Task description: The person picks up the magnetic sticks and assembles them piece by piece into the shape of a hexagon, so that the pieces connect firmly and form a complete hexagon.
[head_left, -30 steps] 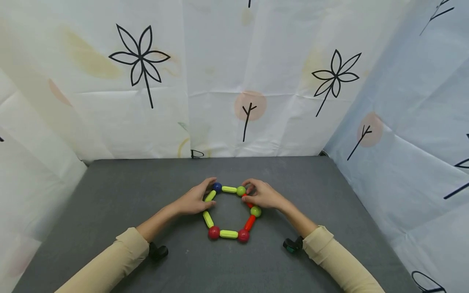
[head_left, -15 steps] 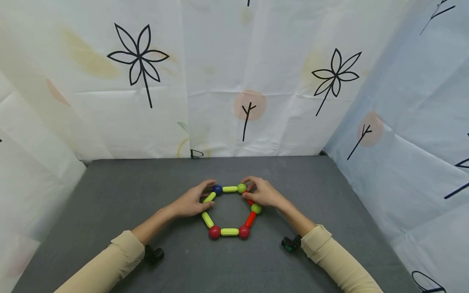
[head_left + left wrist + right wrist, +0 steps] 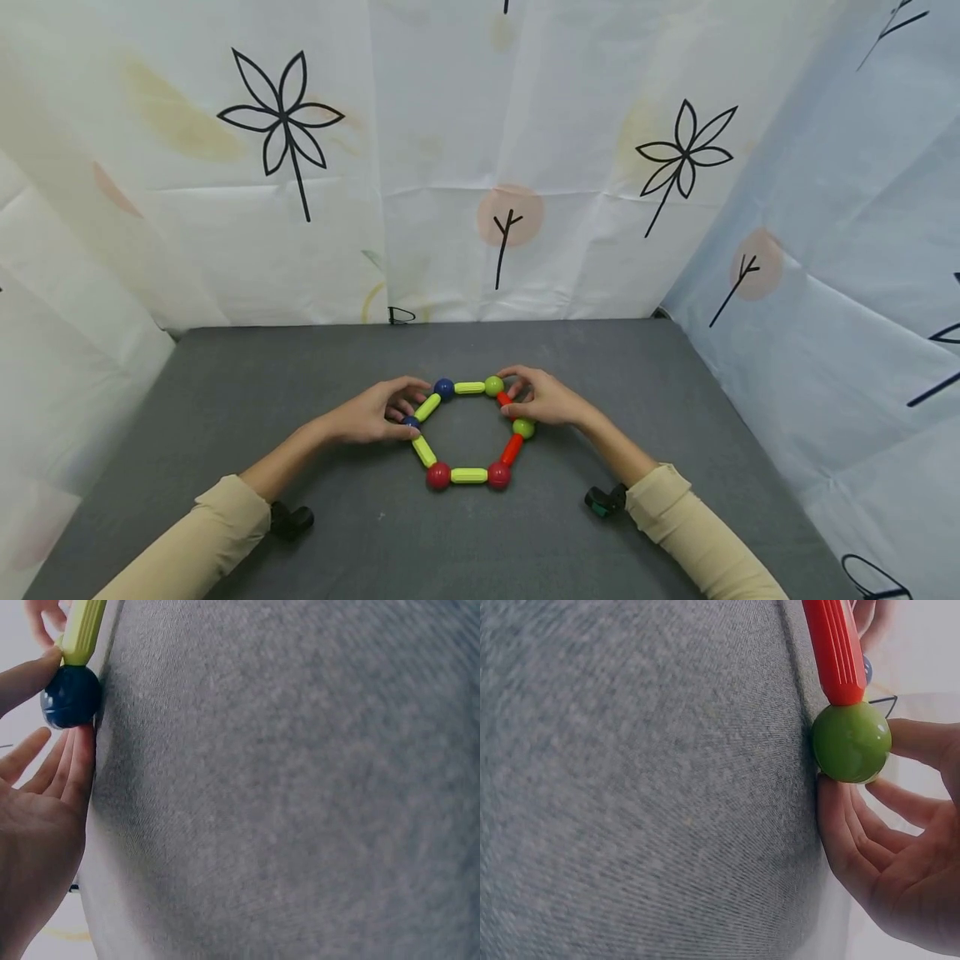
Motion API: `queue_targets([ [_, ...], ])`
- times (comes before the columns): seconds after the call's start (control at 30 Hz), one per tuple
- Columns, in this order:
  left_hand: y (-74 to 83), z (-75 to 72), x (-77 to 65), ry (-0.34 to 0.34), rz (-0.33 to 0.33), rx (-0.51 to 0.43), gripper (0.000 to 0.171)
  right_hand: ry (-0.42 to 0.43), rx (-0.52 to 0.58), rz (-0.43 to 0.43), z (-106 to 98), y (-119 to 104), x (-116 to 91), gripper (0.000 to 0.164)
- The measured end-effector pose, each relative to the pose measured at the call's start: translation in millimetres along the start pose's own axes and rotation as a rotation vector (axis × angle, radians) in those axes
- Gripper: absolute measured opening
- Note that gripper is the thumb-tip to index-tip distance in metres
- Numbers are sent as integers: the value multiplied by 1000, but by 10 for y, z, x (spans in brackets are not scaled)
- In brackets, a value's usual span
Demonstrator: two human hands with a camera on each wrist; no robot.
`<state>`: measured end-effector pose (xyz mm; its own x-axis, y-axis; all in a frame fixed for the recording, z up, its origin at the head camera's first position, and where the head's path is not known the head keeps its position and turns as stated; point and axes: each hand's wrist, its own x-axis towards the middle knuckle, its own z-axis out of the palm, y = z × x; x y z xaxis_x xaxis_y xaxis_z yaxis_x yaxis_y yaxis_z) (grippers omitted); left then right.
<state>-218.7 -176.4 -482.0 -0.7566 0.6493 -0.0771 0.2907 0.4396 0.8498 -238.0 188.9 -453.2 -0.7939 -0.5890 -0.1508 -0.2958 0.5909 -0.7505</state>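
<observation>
A six-sided ring of magnetic building rods and balls lies on the grey table in the head view. On its left side are a yellow rod (image 3: 427, 407) and two blue balls, a far one (image 3: 444, 388) and a near one (image 3: 71, 697). My left hand (image 3: 375, 411) is beside this side, thumb at the near blue ball, other fingers spread loosely outside the ring. My right hand (image 3: 551, 398) rests around the right side. Its thumb lies over a red rod (image 3: 505, 400) and its index finger reaches the far green ball (image 3: 494, 386). A second green ball (image 3: 851, 742) sits by the fingers.
Two red balls (image 3: 498, 475) joined by a yellow rod (image 3: 468, 476) form the ring's near side. A grey cloth (image 3: 300, 358) covers the table. White printed sheets (image 3: 442, 150) stand at the back and sides.
My left hand has drawn back to the left, uncovering the near blue ball and the yellow rod beside it. The right hand stays nearly where it was, and the ring has barely shifted.
</observation>
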Motion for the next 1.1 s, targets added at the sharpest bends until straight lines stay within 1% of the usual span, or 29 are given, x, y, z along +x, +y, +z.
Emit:
queue_targets([
  [0.23, -57, -34, -76, -2, 16, -52, 72, -63, 83, 7, -42, 43, -48, 62],
  [0.37, -70, -33, -85, 3, 23, -59, 71, -85, 118, 19, -54, 36, -92, 65],
  [0.5, -62, -15, -88, 19, 29, -60, 69, -83, 123, 31, -52, 26, -116, 66],
  [0.9, -73, 40, -92, 67, 32, -18, 64, -79, 134, 42, -37, 18, -112, 65],
  [1.0, -71, 40, -104, 67, 27, -15, 65, -84, 138, 37, -35, 27, -105, 64],
  [1.1, -63, 5, -134, 71, 10, 0, 64, -77, 140, 22, -55, 38, -104, 63],
])
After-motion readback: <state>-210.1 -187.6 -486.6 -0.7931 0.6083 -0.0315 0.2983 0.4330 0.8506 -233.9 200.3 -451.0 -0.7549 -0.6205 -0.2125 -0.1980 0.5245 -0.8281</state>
